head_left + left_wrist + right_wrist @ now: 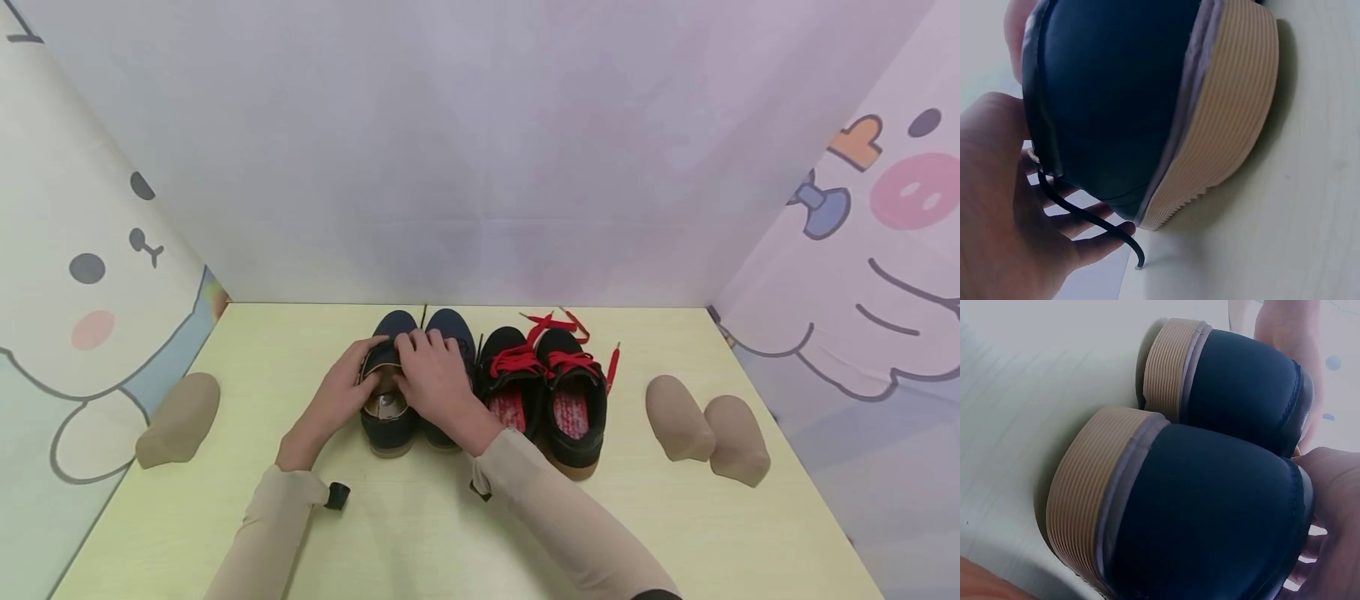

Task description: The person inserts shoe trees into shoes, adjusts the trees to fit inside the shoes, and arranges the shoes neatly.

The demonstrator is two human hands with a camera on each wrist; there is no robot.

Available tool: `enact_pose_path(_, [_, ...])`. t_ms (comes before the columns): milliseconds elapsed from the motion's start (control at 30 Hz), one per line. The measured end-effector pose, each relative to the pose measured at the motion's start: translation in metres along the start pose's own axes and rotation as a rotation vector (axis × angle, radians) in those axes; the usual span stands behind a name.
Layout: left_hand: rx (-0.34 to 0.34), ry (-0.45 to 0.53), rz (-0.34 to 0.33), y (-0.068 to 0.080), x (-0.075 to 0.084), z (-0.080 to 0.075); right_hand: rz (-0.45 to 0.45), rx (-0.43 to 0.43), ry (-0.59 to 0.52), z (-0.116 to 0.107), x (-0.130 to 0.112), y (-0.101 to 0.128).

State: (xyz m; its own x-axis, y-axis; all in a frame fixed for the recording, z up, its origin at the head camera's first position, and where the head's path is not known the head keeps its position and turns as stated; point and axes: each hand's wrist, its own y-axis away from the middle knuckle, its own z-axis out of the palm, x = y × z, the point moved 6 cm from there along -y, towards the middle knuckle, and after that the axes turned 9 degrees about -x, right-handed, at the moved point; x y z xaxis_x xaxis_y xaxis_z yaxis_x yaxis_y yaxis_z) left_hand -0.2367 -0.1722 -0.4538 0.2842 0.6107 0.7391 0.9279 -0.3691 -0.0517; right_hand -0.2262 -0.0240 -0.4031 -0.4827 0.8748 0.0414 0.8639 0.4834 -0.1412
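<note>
A pair of dark blue shoes with ribbed tan soles stands side by side, heels toward me. My left hand [341, 387] grips the left shoe [388, 433] at its opening, thumb at the inner edge and fingers along the outer side. Across the tops of both shoes reaches my right hand [438, 379], its fingers curled at the tongue of that left shoe and its thumb at the opening. It covers much of the right shoe [448, 323]. A dark lace [1088, 215] hangs beside the left fingers in the left wrist view.
Right of the blue pair stand two black shoes, one [513, 358] close beside the other [577, 442], with loose red laces [573, 321]. One beige shoe form [180, 421] lies at the left; two more forms, one here [678, 417] and another [737, 440], lie at the right.
</note>
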Motion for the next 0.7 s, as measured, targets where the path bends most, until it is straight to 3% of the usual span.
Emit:
enact_pose_path(233, [0.007, -0.024, -0.022, 0.000, -0.002, -0.001, 0.034, -0.041, -0.005, 0.005, 0.001, -0.007])
enact_pose_path(700, [0.114, -0.073, -0.088, -0.003, 0.000, -0.002, 0.096, -0.013, -0.035, 0.009, 0.001, -0.015])
